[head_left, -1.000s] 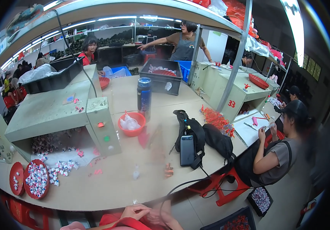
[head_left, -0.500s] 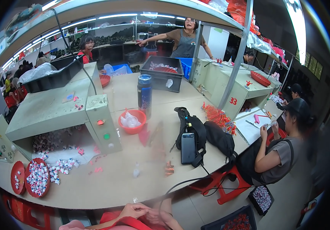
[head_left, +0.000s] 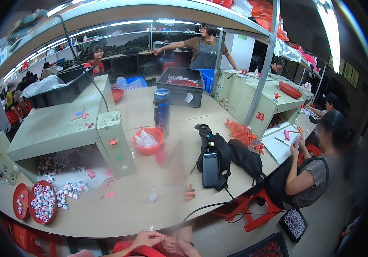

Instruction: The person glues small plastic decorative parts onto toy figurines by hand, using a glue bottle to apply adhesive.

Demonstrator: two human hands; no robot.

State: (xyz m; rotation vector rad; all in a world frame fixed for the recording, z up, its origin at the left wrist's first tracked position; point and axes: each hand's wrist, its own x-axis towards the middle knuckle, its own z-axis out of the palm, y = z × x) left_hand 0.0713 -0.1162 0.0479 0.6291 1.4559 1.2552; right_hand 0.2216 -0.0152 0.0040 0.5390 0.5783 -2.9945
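Cable (head_left: 191,214), thin and black, is curving down past the edge of the desk (head_left: 128,214) and crossing in front of my right hand (head_left: 173,246); whether it is touching the skin, I cannot tell. My left hand (head_left: 148,238) is meeting the right one just below the desk, its fingers drawn together and the right hand's fingers curling inward; I cannot tell whether anything is being pinched between them. Red cloth (head_left: 126,246) is lying beneath my left wrist. Beyond my hands, a small whitish piece (head_left: 152,198) and a striped orange-brown piece (head_left: 189,192) are sitting apart on the desk. To the right of these, a black bag (head_left: 246,159) is slumping, with a dark phone (head_left: 210,170) leaning on its strap. Farther back, a red bowl (head_left: 149,150) is holding a clear plastic bag, and a blue bottle (head_left: 161,112) is standing upright just behind it. Over on the left, two red dishes (head_left: 21,189) are resting side by side, the nearer one heaped with little white, pink and blue pieces. At the right, a co-worker in a grey top (head_left: 312,177) is holding something small.
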